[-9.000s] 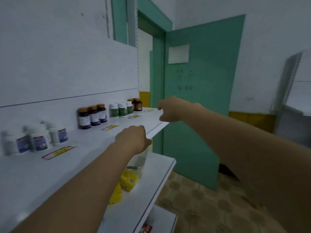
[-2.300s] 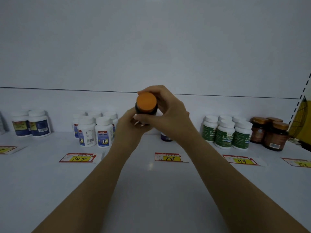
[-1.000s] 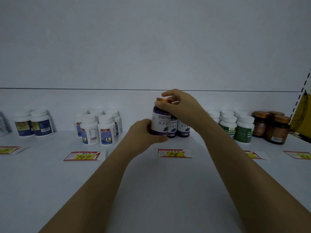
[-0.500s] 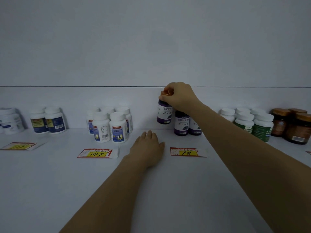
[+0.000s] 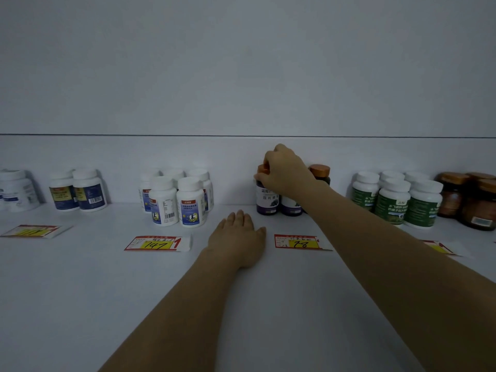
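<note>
Right hand (image 5: pixel 285 171) grips purple bottle (image 5: pixel 266 198) cap; left hand (image 5: pixel 239 237) flat on shelf (image 5: pixel 80 291).

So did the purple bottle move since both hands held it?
Yes. The purple bottle went back and down: it now stands on the shelf beside the second purple bottle, behind the 78 price tag, right hand gripping its cap.

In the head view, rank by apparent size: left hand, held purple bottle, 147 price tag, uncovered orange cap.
1. left hand
2. purple bottle and 147 price tag: too close to rank; right hand hides bottle top
3. orange cap
</note>
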The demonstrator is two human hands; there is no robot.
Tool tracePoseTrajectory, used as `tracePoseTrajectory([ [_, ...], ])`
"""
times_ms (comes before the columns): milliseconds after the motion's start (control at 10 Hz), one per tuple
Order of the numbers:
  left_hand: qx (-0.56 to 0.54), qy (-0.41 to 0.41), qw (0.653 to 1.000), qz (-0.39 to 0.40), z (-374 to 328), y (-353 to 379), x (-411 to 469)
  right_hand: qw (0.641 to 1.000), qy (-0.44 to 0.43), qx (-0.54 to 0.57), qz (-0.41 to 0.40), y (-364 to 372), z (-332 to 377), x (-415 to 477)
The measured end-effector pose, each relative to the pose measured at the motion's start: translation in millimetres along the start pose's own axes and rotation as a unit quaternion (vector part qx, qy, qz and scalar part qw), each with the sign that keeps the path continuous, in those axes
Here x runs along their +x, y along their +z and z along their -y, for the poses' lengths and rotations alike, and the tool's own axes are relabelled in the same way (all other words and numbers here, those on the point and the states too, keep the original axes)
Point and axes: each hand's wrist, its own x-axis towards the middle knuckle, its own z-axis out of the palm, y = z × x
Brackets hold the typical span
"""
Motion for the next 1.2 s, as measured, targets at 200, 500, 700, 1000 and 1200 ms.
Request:
tracePoseTrajectory([
  [200,0.001,-0.003,1.000,0.008,-1,-1,-2,0.999,-0.019,-0.032,-0.014,-5,-1,-1],
  [500,0.004,-0.002,1.000,0.005,-1,-1,-4,0.993,0.062,-0.076,0.071,-21,-28,-8],
  [700,0.001,0.002,1.000,0.002,-1,0,-3,0.988,0.068,-0.119,0.077,-14,-25,-12],
  [1000,-0.053,0.001,0.996,-0.075,-4,-4,-9,0.994,0.065,0.045,-0.071,-57,-27,-33],
  [1200,-0.389,0.120,0.895,-0.180,-36,-28,-30,0.941,0.100,0.309,-0.091,-74,-20,-63],
])
